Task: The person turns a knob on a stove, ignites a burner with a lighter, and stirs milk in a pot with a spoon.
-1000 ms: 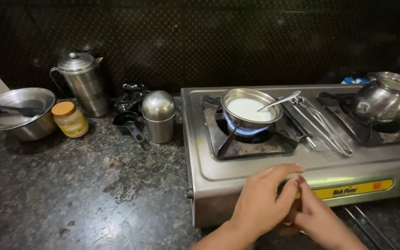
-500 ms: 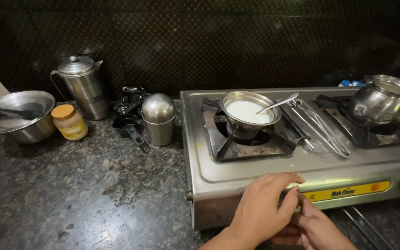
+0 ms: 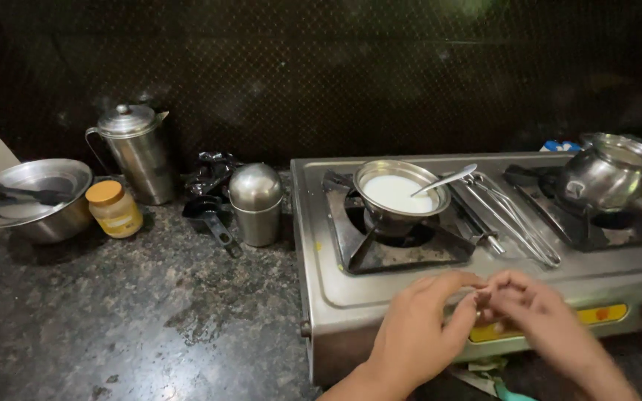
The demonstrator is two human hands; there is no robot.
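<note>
My left hand (image 3: pixel 417 338) and my right hand (image 3: pixel 548 319) meet over the front edge of a steel two-burner gas stove (image 3: pixel 321 275). Their curled fingertips touch each other just above the stove's yellow front label (image 3: pixel 596 315). Whether something small is pinched between them is hidden. On the left burner stands a small steel pan of white milk (image 3: pixel 399 194) with a spoon (image 3: pixel 447 178) leaning in it. No flame shows under the pan.
Metal tongs (image 3: pixel 514 219) lie between the burners and a steel pot (image 3: pixel 607 174) sits on the right one. On the dark granite counter stand a steel jug (image 3: pixel 135 152), a domed steel canister (image 3: pixel 256 204), a yellow-lidded jar (image 3: pixel 115 210), black measuring cups (image 3: pixel 213 215) and a steel bowl (image 3: pixel 35 200).
The blue flame under the milk pan has gone out. Both hands have lifted from the stove's front panel and now meet fingertip to fingertip above it.
</note>
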